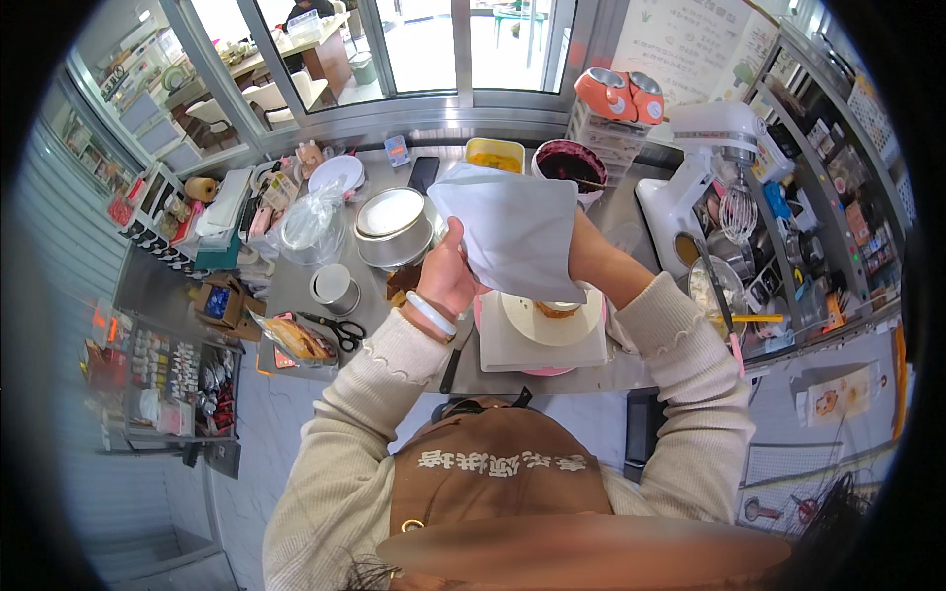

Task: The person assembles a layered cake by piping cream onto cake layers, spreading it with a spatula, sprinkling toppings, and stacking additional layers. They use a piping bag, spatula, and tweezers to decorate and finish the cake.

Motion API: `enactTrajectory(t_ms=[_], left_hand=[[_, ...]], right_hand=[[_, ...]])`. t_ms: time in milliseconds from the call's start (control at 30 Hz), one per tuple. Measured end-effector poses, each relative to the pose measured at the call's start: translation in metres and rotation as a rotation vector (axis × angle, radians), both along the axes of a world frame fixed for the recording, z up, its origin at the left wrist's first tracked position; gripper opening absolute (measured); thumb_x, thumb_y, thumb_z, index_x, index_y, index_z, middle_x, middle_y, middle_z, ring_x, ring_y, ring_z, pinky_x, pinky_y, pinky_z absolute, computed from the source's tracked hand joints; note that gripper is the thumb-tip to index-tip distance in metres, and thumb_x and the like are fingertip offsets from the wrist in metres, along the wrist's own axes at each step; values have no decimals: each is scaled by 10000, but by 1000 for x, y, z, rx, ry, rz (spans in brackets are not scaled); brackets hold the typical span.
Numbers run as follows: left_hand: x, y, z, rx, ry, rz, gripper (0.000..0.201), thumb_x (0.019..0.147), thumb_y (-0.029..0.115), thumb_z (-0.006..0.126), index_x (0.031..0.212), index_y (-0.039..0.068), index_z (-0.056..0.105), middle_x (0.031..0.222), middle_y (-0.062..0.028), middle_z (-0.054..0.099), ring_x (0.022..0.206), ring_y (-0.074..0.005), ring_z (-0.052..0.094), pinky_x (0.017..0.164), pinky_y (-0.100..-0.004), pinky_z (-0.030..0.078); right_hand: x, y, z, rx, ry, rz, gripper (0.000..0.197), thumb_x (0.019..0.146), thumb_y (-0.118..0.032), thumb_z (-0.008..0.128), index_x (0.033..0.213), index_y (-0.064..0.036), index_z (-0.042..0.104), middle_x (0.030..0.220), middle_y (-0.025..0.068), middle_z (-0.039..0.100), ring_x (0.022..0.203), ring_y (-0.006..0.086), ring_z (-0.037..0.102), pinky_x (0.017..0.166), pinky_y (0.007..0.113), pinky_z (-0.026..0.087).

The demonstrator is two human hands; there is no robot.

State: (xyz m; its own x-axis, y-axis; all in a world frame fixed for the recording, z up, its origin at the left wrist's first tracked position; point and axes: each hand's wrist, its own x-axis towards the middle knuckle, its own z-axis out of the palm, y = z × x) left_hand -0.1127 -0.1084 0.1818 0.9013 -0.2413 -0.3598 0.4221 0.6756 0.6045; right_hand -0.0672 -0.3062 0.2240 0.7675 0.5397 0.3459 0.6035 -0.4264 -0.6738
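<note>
Both hands raise a white piping bag [512,229] above the front edge of the steel bench [631,212]. The left hand [450,278], a pale bangle at its wrist, closes its fingers on the bag's left edge; the right hand [583,254] is largely hidden behind the bag's right side, so its grip cannot be told. Directly under the bag a small cake [558,309] sits on a white round board [552,323] on a pink turntable [548,368]. Behind the bag stand a round metal cake tin [392,229], a bowl of dark red filling [570,164] and a yellow container [495,155] — the white stand mixer [695,167] occupies the right end. Toward the left front corner lie black-handled scissors [335,329] beside a small metal cup [333,288].
</note>
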Motion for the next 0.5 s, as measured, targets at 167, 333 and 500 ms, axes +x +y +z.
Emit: enactTrajectory(t_ms=[167,333,500], left_hand=[[4,-2,-7,-25,36,40,574,1099,511,315,1516,122,387,1501,-113,501,1344,-351,514,1055,-648,398],[4,2,-17,-77,66,43,560,1107,481,314,1541,130,357,1527,-106,457,1384,-327,467,1084,-626,387],[7,22,-32,-65,70,53,593,1093,537,303,1537,148,359,1545,-103,450,1391,-362,459,1061,-687,371]], right_hand=[[0,-27,6,82,359,-199,160,831,-6,747,988,18,771,903,80,770,791,119,698,693,279,555],[-5,-36,16,315,547,-163,182,861,-35,769,1022,51,762,919,86,771,796,106,708,714,255,572],[-10,-61,8,361,592,-147,179,899,-66,763,1034,50,756,922,93,772,792,115,718,727,245,582]])
